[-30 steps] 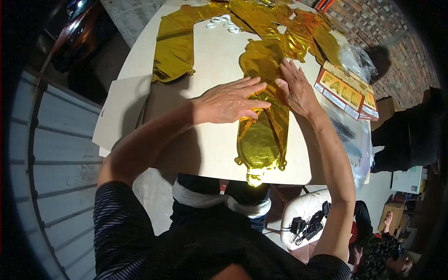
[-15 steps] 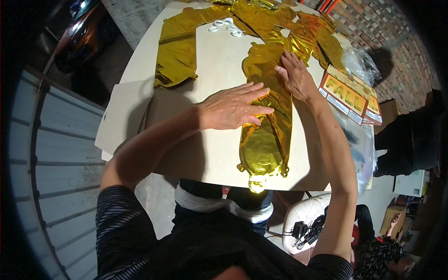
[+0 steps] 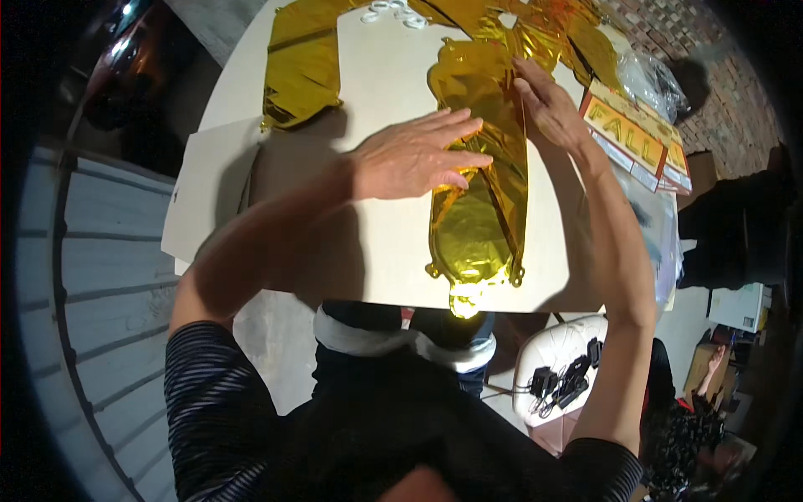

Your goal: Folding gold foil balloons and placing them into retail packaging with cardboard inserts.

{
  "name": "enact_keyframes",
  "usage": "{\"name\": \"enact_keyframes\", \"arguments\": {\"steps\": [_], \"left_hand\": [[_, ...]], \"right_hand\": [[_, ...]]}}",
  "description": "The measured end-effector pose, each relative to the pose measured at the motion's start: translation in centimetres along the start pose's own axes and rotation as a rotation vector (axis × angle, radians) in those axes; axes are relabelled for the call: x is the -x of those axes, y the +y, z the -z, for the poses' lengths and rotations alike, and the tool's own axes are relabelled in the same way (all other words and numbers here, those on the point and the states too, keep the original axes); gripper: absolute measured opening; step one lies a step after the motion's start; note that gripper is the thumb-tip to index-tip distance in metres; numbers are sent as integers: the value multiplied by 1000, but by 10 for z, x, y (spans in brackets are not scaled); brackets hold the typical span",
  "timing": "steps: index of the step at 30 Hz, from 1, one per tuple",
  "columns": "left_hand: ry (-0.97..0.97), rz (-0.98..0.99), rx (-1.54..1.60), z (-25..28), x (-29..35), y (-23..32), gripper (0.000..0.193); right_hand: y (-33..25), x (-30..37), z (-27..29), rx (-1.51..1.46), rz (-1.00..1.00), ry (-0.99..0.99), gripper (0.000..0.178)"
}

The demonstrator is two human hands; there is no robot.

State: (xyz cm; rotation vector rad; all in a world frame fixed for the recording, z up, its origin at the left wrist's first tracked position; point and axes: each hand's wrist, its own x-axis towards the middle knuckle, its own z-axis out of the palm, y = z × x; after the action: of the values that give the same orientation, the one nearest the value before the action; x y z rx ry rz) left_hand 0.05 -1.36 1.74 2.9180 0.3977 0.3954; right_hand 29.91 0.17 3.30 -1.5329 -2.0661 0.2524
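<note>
A flat, shiny gold foil balloon (image 3: 473, 222) lies lengthwise on the pale table (image 3: 389, 251), its tabbed near end reaching the front edge. My left hand (image 3: 416, 155) is spread flat over its left side, fingers apart, the fingertips on the creased foil. At the far right edge of the same balloon my right hand (image 3: 548, 105) rests with fingers stretched out and thumb apart. Another gold foil balloon (image 3: 303, 63) lies at the far left. More gold foil (image 3: 539, 42) is spread across the back of the table.
White ribbon loops (image 3: 393, 12) lie at the back. Orange printed packages (image 3: 623, 130) and clear plastic wrapping (image 3: 652, 84) sit on the right. Grey card sheets (image 3: 205, 188) jut over the left edge. A white chair (image 3: 544, 360) holding black adapters (image 3: 560, 385) stands below. Another person (image 3: 686, 435) is at lower right.
The view has tipped, so the table and everything on it appear higher. My right hand has shifted slightly outward along the balloon's right edge. The left hand stays spread on the foil.
</note>
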Motion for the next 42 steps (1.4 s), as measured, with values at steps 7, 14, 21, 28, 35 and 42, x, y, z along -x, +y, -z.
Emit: {"name": "enact_keyframes", "arguments": {"steps": [7,14,21,28,35,42], "left_hand": [[54,-7,-60,-10,3,-7,52],[71,-3,-86,-13,3,-8,51],[105,-44,-36,-12,4,-10,51],[110,-42,-86,-16,6,-11,60],[122,-35,-83,-20,5,-14,61],[121,-63,-99,-18,3,-15,55]], "right_hand": [[-69,90,20,213,280,-219,68],[-88,143,22,207,283,-271,67],[-106,177,22,108,287,-261,59],[-121,206,24,30,176,-121,52],[-190,227,-3,259,-96,-106,70],[-195,206,-31,429,-234,36,78]]}}
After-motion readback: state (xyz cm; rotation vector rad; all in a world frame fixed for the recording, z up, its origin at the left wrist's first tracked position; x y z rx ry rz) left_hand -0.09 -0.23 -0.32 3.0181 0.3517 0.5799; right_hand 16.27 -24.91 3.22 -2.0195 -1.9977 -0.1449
